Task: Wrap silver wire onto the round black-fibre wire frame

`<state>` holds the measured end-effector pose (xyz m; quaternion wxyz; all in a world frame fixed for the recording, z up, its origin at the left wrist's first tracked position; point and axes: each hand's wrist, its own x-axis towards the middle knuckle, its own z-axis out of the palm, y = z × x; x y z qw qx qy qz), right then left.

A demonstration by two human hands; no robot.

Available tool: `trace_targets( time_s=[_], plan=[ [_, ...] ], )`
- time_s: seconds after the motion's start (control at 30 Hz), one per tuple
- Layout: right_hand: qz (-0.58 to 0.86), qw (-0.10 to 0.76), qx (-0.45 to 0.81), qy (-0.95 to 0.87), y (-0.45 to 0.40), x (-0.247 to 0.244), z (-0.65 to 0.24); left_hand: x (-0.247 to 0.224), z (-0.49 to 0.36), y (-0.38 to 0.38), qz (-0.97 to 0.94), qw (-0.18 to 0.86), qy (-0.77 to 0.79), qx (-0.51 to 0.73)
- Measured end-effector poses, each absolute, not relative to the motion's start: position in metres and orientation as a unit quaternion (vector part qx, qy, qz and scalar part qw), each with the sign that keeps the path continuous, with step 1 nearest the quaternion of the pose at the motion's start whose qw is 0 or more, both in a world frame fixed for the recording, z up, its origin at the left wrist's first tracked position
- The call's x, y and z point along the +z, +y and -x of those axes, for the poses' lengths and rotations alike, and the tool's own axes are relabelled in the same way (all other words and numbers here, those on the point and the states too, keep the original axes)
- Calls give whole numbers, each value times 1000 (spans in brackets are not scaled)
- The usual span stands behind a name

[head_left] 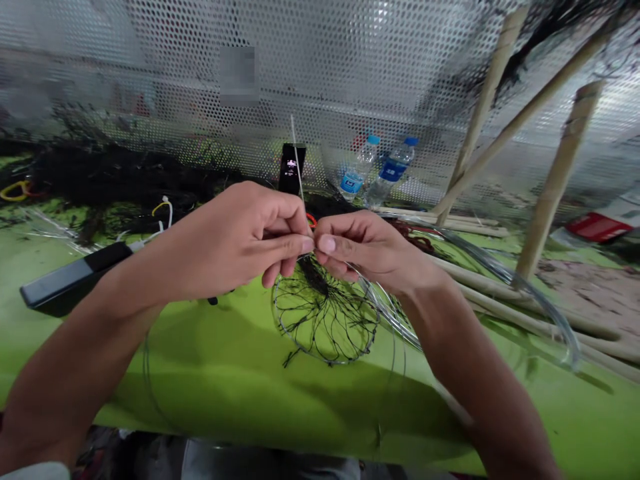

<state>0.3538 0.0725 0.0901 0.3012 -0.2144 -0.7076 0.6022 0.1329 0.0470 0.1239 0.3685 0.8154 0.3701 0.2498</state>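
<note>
My left hand (pixel 255 237) and my right hand (pixel 367 250) meet fingertip to fingertip above a green table (pixel 210 373). A thin pale strand (pixel 297 150) rises from between the fingers of my left hand, which are pinched on it. The fingers of my right hand are pinched too, right beside the left; what lies between them is too small to make out. Below both hands, a round hoop with black netting (pixel 325 317) rests on the table, its dark bunched middle partly under my fingers.
A black power bank (pixel 75 277) with a white cable lies at left. Behind stand a phone (pixel 291 168) and two water bottles (pixel 357 170) (pixel 393 170). Wooden poles (pixel 560 180) and clear tubing (pixel 500 267) are at right. Black netting (pixel 115 180) lies along the perforated metal panel (pixel 320 73).
</note>
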Motion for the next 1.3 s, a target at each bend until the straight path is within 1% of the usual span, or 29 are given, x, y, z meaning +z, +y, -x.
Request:
trace_targets(
  time_s=[0.2,0.33,0.43,0.53,0.6,0.67,0.77,0.83,0.9,1.0,1.07,1.13,1.2,1.3],
  plan=[
    [221,334,423,-812,68,93,-357,124,-133,47,-828,347,374,233],
    [261,334,196,-884,62,99,-358,121,-134,48,-829,344,372,237],
    [269,311,-13,-911,51,103,-357,121,-136,47,-823,351,375,241],
    [265,261,-200,-907,39,106,-357,121,-137,45,-818,354,384,241],
    [269,219,-282,-894,33,106,-357,120,-138,44,-816,354,387,243],
    [273,186,-330,-884,29,105,-357,120,-138,45,-817,350,387,244],
    [268,170,-364,-876,28,103,-356,118,-138,46,-827,330,384,243],
    [277,186,-354,-874,29,102,-354,118,-138,46,-835,312,382,245],
    [306,217,-292,-880,31,103,-353,118,-138,46,-840,298,383,245],
    [350,258,-135,-890,34,108,-354,119,-138,43,-844,285,379,250],
    [351,268,-44,-896,36,112,-357,120,-137,42,-843,286,373,260],
    [331,271,-6,-904,38,114,-359,121,-137,40,-838,292,372,271],
    [305,263,-44,-914,39,113,-361,121,-138,39,-832,297,377,277],
    [275,233,-191,-913,37,110,-361,122,-138,40,-826,309,387,270]
  ],
)
